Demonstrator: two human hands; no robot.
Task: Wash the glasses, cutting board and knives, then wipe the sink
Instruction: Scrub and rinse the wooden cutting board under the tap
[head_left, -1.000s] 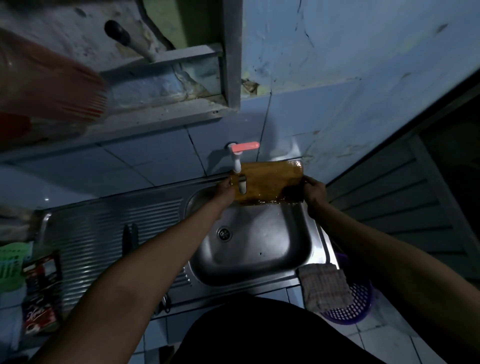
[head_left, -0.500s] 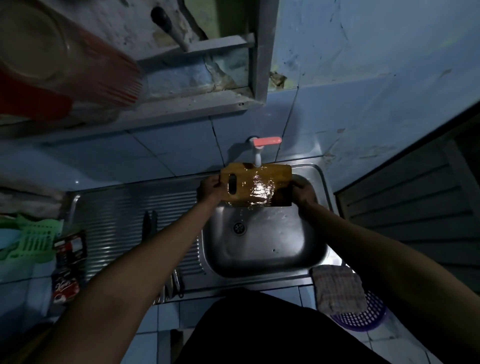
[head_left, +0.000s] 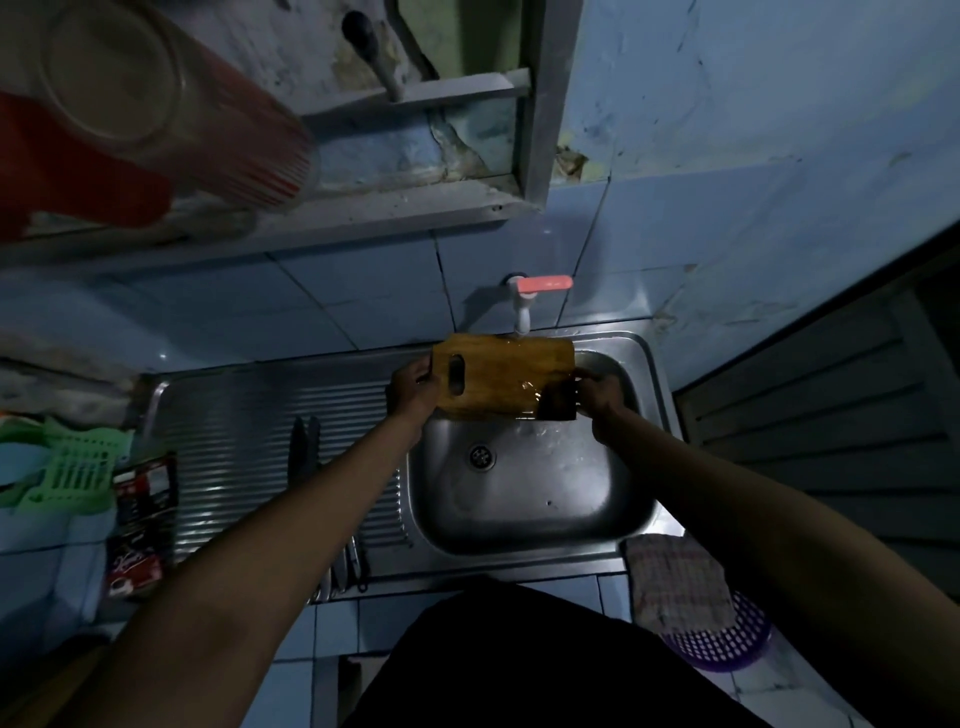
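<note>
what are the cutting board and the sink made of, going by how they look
The cutting board looks like wood: warm orange-brown, with a wet sheen near its right end. The sink looks like stainless steel: grey, dully reflective, with a ribbed pressed drainboard on its left. Dim light leaves both finishes uncertain.

We only get one view here, a wide-angle head cam looking forward and steeply down over the sink (head_left: 524, 499). It sits close, at about arm's reach, facing the tiled wall (head_left: 363, 306) with the tap (head_left: 524, 306); edges bend, so the shelf (head_left: 322, 218) overhead creeps in too.
</note>
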